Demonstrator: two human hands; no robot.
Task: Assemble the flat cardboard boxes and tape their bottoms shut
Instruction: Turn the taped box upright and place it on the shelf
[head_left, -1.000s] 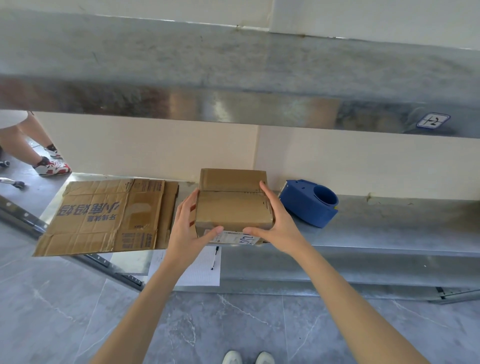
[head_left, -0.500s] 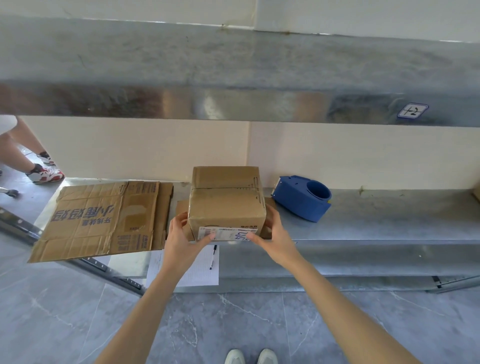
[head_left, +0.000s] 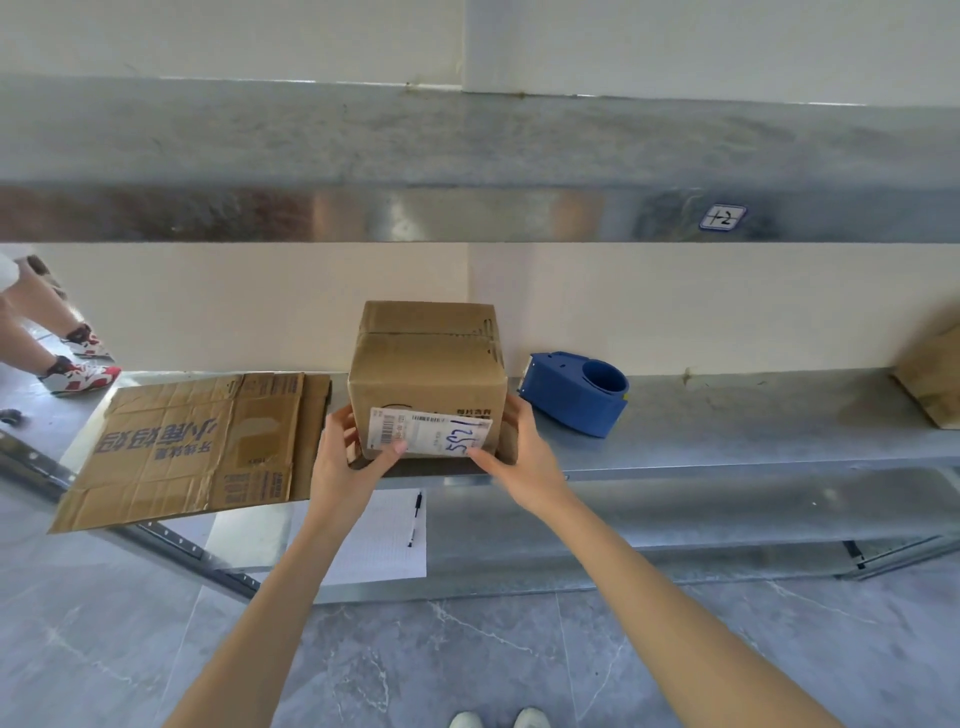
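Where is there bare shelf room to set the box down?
Bare shelf runs from the blue tape dispenser to the carton at the right edge. Crowded leftward: flat cardboard lies beside the held box, dispenser close on its right.

White label on box front: barcode at left, fine print too small to read, blue handwritten digits at right, roughly "5921", second digit unsure. Small dark Chinese print on box just above label, unreadable. Flat cardboard: large blue Chinese characters, upside down, smaller lines below. Tag on upper shelf edge: handwritten "+2" or "12".
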